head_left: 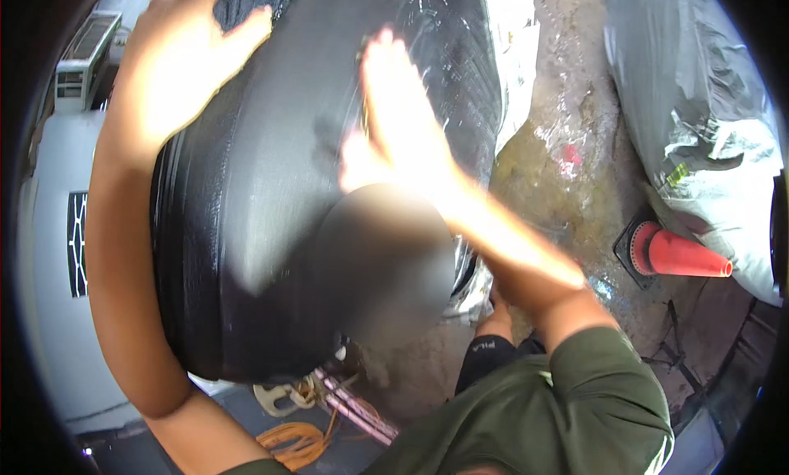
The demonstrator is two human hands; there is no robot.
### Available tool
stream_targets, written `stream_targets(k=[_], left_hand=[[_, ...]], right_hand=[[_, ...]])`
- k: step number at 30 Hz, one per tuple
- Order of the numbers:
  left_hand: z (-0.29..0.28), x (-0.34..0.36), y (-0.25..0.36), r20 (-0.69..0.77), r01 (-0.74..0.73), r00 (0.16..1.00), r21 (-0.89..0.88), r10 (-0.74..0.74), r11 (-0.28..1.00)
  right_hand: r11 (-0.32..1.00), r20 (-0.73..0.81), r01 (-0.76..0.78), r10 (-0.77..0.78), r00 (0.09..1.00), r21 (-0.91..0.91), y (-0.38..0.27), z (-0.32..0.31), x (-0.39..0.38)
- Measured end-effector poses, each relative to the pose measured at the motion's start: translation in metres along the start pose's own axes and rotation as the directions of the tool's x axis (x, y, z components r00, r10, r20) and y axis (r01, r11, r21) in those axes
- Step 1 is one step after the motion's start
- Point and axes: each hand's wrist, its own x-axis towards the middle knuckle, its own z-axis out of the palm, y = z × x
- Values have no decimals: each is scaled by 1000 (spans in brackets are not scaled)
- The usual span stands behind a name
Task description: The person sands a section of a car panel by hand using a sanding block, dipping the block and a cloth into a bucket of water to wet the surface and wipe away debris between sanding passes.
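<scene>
A large rounded bundle (279,138), wrapped in glossy black film, fills the middle of the head view. Along its far left side, my left hand (193,56) rests with thumb and fingers apart, beside a patch of dark textured material (259,5). My right hand (399,117) is stretched out over the upper face of the bundle, fingers straight and thumb set apart. Its outline is somewhat smeared, and whether the palm presses on the film I cannot tell. A round blurred patch hides part of the bundle below that hand.
White sheeting (516,56) hangs at the bundle's right edge. Beyond it lies wet floor (567,113). A red traffic cone (686,255) lies by large grey-white wrapped goods (715,146). Coiled orange rope (292,444) and pinkish bars (362,417) sit near me. A white wall (53,327) stands left.
</scene>
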Motion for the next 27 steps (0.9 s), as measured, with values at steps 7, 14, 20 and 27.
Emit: stream_targets(k=[7,14,20,27], left_hand=[[-1,14,34,178,-186,966,-31,188,982],[1,6,31,212,-234,946,-77,245,969],[2,6,55,310,-186,930,-66,197,980],[14,20,58,240,-187,953,-6,183,982]], right_hand=[[914,-9,-285,301,954,289,75,-15,20],[943,259,-192,121,958,270,-8,-9,-104],[945,77,-256,246,966,202,71,1,-31],[925,-6,-295,306,952,241,110,-9,-10]])
